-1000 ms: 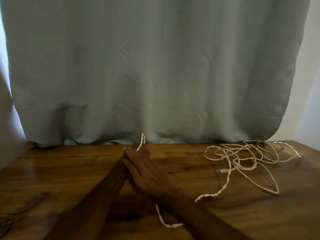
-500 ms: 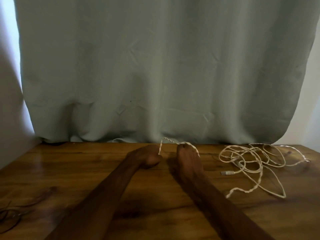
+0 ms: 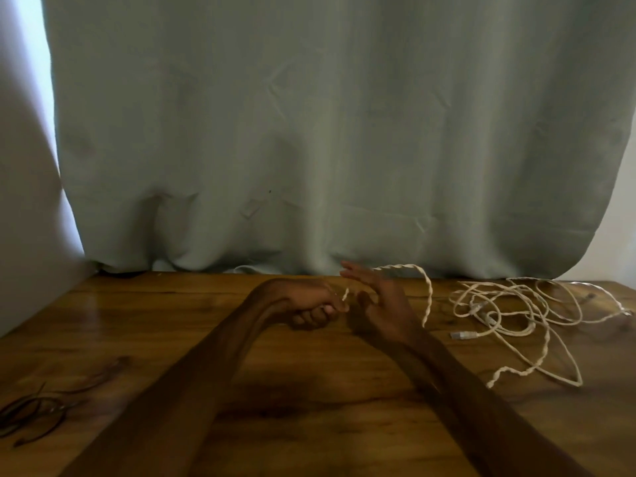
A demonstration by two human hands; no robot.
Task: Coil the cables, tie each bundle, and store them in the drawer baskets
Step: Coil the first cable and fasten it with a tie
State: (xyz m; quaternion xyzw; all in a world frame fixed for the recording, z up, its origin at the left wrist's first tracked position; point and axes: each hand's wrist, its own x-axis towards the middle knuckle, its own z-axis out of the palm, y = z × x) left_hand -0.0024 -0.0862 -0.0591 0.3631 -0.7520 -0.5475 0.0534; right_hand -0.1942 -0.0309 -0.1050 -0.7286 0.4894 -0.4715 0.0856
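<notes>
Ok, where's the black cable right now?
In the head view, the black cable lies at the near-left edge of the wooden table, left of the left forearm.

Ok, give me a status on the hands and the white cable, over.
Left hand pinches white cable end; right hand open, strand arcing past its fingers. Rest lies tangled, uncoiled, on table. Dark cable far left, not in the way.

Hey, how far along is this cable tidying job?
Nothing finished: no tied bundle shows. In hand: the left hand grips the twisted white cable, which arcs over the open right hand. Left: most of it lies tangled on the wooden table, thin dark cables lie loose, no drawer baskets in view.
</notes>
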